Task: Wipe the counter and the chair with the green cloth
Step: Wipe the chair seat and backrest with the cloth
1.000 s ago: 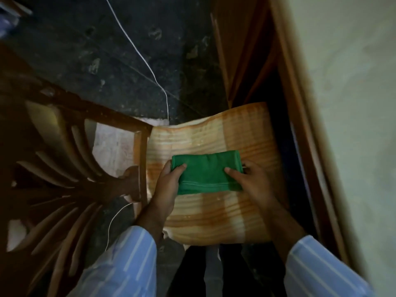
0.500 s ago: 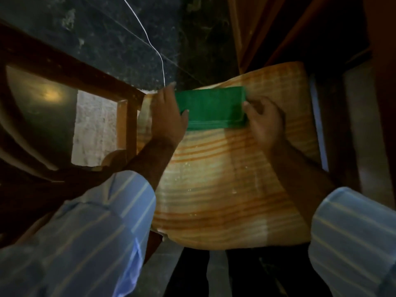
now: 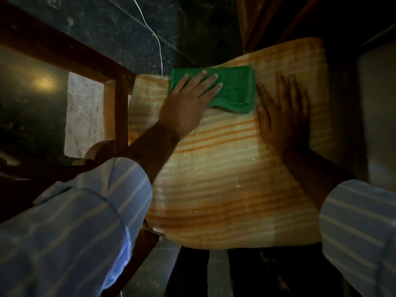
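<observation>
The folded green cloth (image 3: 235, 88) lies at the far edge of the chair's orange-striped seat cushion (image 3: 225, 179). My left hand (image 3: 188, 103) lies flat on the cloth's left half with fingers spread, pressing it onto the cushion. My right hand (image 3: 282, 116) rests palm down on the cushion just right of the cloth, touching its right edge and holding nothing. Small pale specks dot the middle of the cushion. The counter is not in view.
The chair's dark wooden frame (image 3: 120, 103) runs along the left of the seat. A thin white cable (image 3: 158, 43) crosses the dark stone floor (image 3: 120, 24) beyond the cushion. Wooden furniture (image 3: 257, 22) stands at the far right. The light is dim.
My left hand has slid from the cloth's left edge onto its top. My right hand has let go of the cloth's right edge and now lies flat on the cushion.
</observation>
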Demonstrator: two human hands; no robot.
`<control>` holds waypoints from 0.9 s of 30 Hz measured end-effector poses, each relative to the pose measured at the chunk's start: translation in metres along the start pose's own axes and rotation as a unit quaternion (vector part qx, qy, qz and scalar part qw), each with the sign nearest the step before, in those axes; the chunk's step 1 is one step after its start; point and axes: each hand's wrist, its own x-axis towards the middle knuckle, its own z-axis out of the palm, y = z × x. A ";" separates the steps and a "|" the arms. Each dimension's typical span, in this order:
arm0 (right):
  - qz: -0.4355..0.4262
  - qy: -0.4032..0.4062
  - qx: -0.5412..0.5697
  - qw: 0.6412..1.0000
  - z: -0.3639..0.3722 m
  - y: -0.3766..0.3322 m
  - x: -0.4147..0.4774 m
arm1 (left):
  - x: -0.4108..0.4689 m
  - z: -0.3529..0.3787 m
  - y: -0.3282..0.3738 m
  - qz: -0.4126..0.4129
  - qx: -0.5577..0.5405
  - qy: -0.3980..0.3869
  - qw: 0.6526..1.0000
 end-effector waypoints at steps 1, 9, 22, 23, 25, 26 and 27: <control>-0.001 0.004 -0.001 1.000 0.000 0.000 0.000 | -0.005 0.002 -0.001 -0.002 -0.010 -0.002 1.000; 0.004 -0.003 0.001 1.000 -0.001 -0.002 0.000 | -0.120 0.022 0.030 -0.140 -0.058 -0.005 0.988; -0.005 -0.012 0.014 1.000 -0.010 -0.005 -0.001 | -0.286 0.000 0.192 -0.175 -0.224 -0.085 0.955; -0.005 -0.019 0.018 1.000 -0.012 -0.004 -0.001 | -0.281 -0.011 0.191 -0.231 -0.265 -0.072 0.933; -0.008 -0.032 0.028 0.999 -0.017 -0.001 -0.003 | -0.262 -0.032 0.183 -0.332 -0.341 -0.012 0.879; -0.007 -0.034 0.030 0.999 -0.020 0.004 -0.006 | -0.247 -0.042 0.175 -0.366 -0.370 0.040 0.853; 0.001 -0.033 0.028 0.999 -0.021 0.008 -0.013 | -0.228 -0.052 0.165 -0.392 -0.378 0.097 0.833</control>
